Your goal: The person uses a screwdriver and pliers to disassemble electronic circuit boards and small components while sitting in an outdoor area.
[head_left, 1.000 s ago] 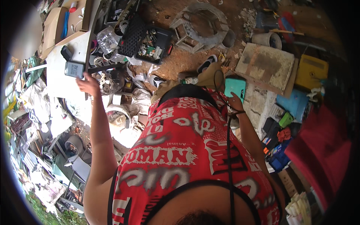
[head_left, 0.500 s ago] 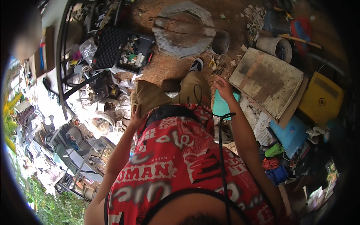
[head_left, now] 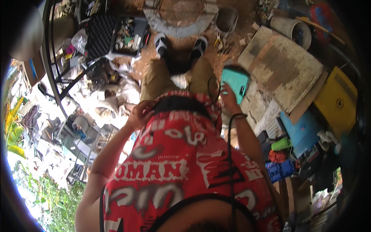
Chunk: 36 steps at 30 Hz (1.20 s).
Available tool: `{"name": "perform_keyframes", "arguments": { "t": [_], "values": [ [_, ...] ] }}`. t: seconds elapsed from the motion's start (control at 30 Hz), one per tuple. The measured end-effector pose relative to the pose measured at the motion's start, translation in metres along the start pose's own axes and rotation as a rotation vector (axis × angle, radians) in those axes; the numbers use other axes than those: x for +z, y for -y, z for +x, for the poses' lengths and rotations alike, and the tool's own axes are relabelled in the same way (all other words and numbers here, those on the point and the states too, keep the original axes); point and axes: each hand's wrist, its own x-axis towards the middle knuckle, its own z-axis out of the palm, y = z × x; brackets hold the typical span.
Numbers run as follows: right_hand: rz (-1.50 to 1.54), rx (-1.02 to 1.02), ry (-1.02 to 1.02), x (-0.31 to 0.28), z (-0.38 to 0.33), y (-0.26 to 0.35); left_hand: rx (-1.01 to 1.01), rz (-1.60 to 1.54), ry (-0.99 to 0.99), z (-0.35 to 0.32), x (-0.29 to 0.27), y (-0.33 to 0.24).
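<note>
My left hand (head_left: 140, 115) rests at my left hip beside the black band (head_left: 181, 104) at my waist, its fingers bent but apart. Nothing shows in it. At my right side hangs my right hand (head_left: 229, 97), over the near edge of a teal case (head_left: 235, 82) as I look down. Its fingers look loosely spread and hold nothing I can see. Whether it touches the case, I cannot tell. A dark cord (head_left: 230, 154) runs down near my right wrist. Both of my shoes (head_left: 199, 46) stand on the dirt floor.
An open black tool case (head_left: 129, 36) full of small items lies ahead to the left, near a concrete ring (head_left: 177, 29). Yellow-handled pliers (head_left: 218, 41) lie on the ground. To the right are a worn board (head_left: 284, 63), a yellow panel (head_left: 336, 100) and a blue container (head_left: 299, 131). Clutter fills the left.
My legs have straightened and both feet now show. My left hand has moved from my thigh up to my hip. The right hand has drawn back toward my body, uncovering more of the teal case.
</note>
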Motion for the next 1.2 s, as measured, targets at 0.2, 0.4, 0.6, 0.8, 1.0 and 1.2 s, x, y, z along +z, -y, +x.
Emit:
{"name": "perform_keyframes", "arguments": {
  "t": [0.2, 0.4, 0.6, 0.8, 1.0, 1.2],
  "values": [
    [0.286, -0.158, 0.143, -0.1, -0.028, 0.177, 0.106, 0.272, -0.121, -0.082, -0.045, -0.042],
    [-0.476, -0.537, 1.073, 0.014, -0.003, 0.393, 0.009, 0.054, -0.277, -0.152, -0.027, -0.019],
    [-1.034, -0.535, 1.354, 0.098, 0.013, 0.399, -0.113, -0.088, -0.43, -0.221, 0.018, 0.01],
    [-0.888, -0.259, 1.406, 0.103, 0.021, 0.407, -0.277, -0.147, -0.543, -0.257, 0.064, 0.03],
    [-1.209, -0.329, 1.49, 0.093, 0.022, 0.413, -0.255, 0.007, -0.571, -0.219, 0.06, 0.044],
    [-0.92, -0.15, 1.249, -0.036, -0.007, 0.346, 0.172, 0.69, -0.254, -0.149, -0.07, -0.046]
  ]
}}
